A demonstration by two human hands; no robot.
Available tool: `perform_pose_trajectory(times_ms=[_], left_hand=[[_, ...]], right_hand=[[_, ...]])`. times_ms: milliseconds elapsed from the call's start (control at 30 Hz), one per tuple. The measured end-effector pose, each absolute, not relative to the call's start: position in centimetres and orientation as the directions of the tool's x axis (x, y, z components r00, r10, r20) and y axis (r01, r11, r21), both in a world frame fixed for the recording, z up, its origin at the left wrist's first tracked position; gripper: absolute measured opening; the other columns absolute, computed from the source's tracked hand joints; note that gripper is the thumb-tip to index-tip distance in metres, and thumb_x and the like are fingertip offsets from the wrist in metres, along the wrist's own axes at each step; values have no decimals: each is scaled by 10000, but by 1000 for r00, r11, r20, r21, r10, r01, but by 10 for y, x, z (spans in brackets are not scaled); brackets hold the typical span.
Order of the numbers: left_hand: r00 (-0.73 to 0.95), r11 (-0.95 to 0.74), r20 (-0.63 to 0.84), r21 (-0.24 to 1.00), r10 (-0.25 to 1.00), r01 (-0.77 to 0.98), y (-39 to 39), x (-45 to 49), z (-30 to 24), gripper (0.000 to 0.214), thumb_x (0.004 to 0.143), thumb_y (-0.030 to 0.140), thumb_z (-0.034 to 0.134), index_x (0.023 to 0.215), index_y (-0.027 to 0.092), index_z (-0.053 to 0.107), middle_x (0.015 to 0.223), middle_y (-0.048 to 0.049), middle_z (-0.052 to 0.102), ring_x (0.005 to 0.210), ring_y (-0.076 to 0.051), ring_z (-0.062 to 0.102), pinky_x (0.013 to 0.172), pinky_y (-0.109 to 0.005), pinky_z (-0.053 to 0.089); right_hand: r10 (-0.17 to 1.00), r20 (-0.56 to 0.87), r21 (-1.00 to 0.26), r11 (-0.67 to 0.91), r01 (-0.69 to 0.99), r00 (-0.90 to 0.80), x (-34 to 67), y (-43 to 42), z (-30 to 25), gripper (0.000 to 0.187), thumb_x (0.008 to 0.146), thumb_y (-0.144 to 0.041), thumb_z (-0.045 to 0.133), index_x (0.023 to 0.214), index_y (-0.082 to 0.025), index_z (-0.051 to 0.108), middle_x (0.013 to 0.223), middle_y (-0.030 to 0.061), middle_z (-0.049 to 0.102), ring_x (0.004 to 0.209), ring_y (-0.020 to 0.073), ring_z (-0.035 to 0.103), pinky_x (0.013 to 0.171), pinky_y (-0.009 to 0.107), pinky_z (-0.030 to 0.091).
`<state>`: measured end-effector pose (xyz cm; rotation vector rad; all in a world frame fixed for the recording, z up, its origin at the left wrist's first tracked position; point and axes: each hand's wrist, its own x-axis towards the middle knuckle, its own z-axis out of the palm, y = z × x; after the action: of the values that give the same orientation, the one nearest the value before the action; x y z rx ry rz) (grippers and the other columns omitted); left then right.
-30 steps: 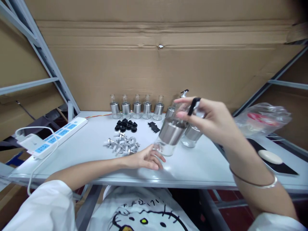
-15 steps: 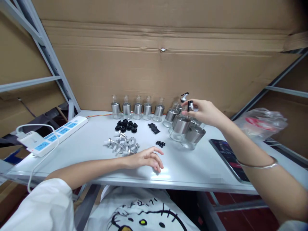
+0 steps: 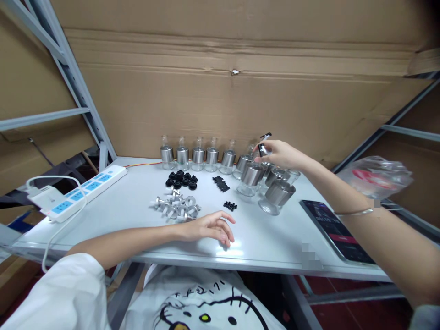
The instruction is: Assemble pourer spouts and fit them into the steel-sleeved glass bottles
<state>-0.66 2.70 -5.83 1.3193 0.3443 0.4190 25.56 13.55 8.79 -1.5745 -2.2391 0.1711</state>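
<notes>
My right hand (image 3: 280, 153) is closed at the top of a glass bottle with a steel sleeve (image 3: 252, 175), where a black-and-silver pourer spout (image 3: 262, 150) shows by the fingers. That bottle leans slightly; whether its base touches the table I cannot tell. Close by, another sleeved bottle (image 3: 280, 192) tilts to the right, and more bottles stand partly hidden behind. One of those behind carries a pourer spout (image 3: 266, 136). My left hand (image 3: 215, 227) rests at the front of the table, holding nothing, its fingers loosely curled and apart. Beside it lies a pile of silver pourer parts (image 3: 177, 208).
Several sleeved bottles (image 3: 198, 155) line the back by the cardboard wall (image 3: 220, 105). Black stoppers (image 3: 181, 179), flat black pieces (image 3: 220, 184) and tiny black caps (image 3: 230, 206) lie mid-table. A power strip (image 3: 87, 192) is left; a phone (image 3: 335, 229) and plastic bag (image 3: 376, 176) are right.
My right hand has moved a little to the left, bringing the bottle with it towards the back row. My left hand stays in place.
</notes>
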Motion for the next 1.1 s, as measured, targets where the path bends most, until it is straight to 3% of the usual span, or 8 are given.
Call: perform_pose_trajectory(times_ms=[433,867,1100], left_hand=[[885,176,9,979,465,-103,28,-7,-61,478,799,387,710,1153,186,459,958,-62,634,837,-144,635,830,-349,431],[889,148,7,985,458,-84,27,-8,-59,479,790,398,714,1141,180,471,962,-64,627,841,-146,629,825,-343,423],[888,146,1,986,460,-77,27,-7,-59,483,787,401,716,1138,180,469,969,-64,622,841,-143,628,818,-336,426]], right_hand=[[931,267,-365,335,868,-248,257,156,81,347,664,-407,673,929,-185,640,912,70,643,849,229,556,732,319,413],[936,208,-426,350,835,-286,262,165,91,396,639,-424,674,947,-179,634,846,40,618,755,179,530,671,288,408],[908,160,-335,420,843,-388,280,148,98,351,657,-427,671,924,-202,637,845,37,631,808,209,557,730,314,425]])
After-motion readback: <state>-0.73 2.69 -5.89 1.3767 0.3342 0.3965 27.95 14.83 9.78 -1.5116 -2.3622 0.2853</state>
